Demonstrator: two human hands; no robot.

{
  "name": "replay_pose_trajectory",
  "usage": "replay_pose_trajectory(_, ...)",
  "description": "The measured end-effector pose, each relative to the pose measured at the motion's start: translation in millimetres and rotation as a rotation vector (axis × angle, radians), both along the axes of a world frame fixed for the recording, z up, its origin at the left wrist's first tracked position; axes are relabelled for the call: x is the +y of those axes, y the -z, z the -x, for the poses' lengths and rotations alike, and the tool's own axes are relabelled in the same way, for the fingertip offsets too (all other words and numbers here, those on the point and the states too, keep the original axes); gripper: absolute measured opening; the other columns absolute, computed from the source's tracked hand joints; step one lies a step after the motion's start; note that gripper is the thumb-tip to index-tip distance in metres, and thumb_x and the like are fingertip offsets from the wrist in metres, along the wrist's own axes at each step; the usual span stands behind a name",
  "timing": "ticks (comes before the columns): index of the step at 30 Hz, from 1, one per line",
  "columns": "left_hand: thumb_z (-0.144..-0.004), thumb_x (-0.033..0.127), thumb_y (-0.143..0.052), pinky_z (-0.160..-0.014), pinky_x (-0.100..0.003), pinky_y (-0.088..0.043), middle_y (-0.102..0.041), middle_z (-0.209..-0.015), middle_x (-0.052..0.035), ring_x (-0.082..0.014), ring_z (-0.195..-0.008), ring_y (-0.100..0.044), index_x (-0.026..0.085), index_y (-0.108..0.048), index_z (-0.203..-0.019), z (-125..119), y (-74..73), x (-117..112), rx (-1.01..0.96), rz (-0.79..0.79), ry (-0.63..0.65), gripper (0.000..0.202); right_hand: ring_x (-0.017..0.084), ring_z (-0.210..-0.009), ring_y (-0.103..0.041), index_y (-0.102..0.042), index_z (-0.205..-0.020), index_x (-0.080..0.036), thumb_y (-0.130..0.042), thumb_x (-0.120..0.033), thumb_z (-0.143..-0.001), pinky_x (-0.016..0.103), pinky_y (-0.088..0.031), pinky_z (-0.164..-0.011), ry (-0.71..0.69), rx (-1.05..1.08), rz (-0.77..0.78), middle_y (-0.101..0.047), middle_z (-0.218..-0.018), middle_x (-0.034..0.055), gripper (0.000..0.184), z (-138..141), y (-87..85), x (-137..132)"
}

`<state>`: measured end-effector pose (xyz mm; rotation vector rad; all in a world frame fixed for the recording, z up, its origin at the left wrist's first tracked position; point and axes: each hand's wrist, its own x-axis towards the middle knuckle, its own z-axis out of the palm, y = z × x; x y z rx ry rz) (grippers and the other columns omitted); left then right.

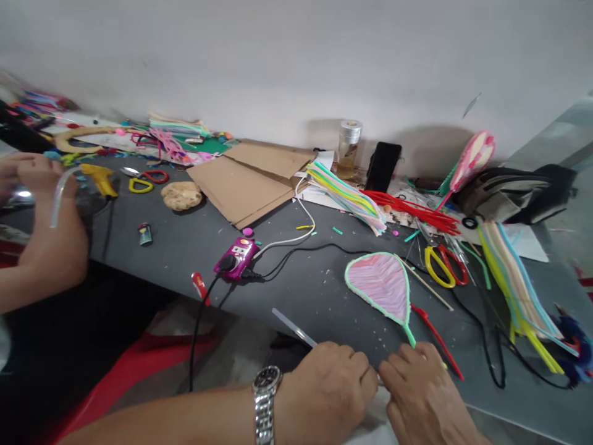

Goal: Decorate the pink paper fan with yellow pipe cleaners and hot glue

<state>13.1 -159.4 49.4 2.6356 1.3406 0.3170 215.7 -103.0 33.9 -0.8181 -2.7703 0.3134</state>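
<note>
Mostly pink petal-shaped panel [380,281], mint-green rim and stem [410,334], both hands [336,383] [419,386] curled, hold unclear.

Pale wall [259,62] behind grey table [296,290]

Undersides of the watch-wearing left hand [327,389] and bare right hand [421,389] are hidden (grip unreadable). The near end of the translucent plastic rod [294,327] is covered. A co-worker's bare arm [58,253] is cut off by the left edge.

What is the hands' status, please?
Left hand beside translucent stick. Right hand at stem of green-edged pink teardrop panel. Grips unclear. Red fuzzy stick close by.
</note>
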Motion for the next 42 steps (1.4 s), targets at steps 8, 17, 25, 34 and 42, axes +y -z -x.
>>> replay_pose_trajectory(8,-0.104,0.022,-0.048,-0.061,-0.029,-0.042,-0.072,-0.079,-0.0039,-0.0189,-0.068,-0.066,0.018,-0.060,-0.087,3,10.3,20,-0.349,0.432,-0.285,0.021,0.029,-0.118,-0.061,-0.055,-0.131,-0.013,-0.061,-0.023,-0.098,0.051,-0.036,-0.109,0.083,0.138,-0.053,-0.069,-0.124,0.0160,0.036,-6,-27.1,27)
replay_pose_trajectory(17,-0.102,0.022,-0.045,-0.066,-0.024,-0.046,-0.070,-0.079,0.0010,-0.0136,-0.069,-0.064,0.019,-0.061,-0.106,6,12.7,26,-0.708,0.590,-0.337,0.016,0.022,-0.115,-0.067,-0.067,-0.110,-0.023,-0.061,-0.011,-0.096,0.049,-0.035,-0.115,0.105,0.197,-0.147,-0.075,-0.114,0.0065,0.019,-17,-20.4,33)
replay_pose_trajectory(25,-0.093,0.018,-0.061,-0.068,-0.026,-0.047,-0.071,-0.090,-0.0031,-0.0155,-0.076,-0.064,0.018,-0.068,-0.100,7,10.1,25,-0.553,0.319,-0.323,0.010,0.017,-0.089,-0.064,-0.073,-0.101,-0.021,-0.051,-0.008,-0.098,0.044,-0.033,-0.109,-0.010,0.027,0.095,-0.072,-0.089,0.0028,0.025,-13,-32.2,50)
replay_pose_trajectory(34,-0.099,0.027,-0.060,-0.059,-0.025,-0.041,-0.066,-0.079,-0.0020,-0.0139,-0.066,-0.061,0.018,-0.073,-0.087,-1,16.4,29,-0.494,0.268,-0.304,0.020,0.015,-0.069,-0.047,-0.065,-0.081,-0.017,-0.042,-0.005,-0.098,0.030,-0.033,-0.065,-0.128,0.053,0.207,-0.058,-0.077,0.0028,0.031,-8,-31.6,39)
replay_pose_trajectory(42,-0.098,0.019,-0.058,-0.058,-0.028,-0.038,-0.065,-0.074,-0.0033,-0.0160,-0.066,-0.059,0.016,-0.072,-0.081,-4,21.7,29,-0.377,0.136,-0.173,0.022,0.013,-0.070,-0.050,-0.063,-0.080,-0.017,-0.049,-0.009,-0.092,0.028,-0.033,-0.064,-0.074,0.118,0.458,-0.063,-0.078,0.0018,0.020,2,-24.0,51)
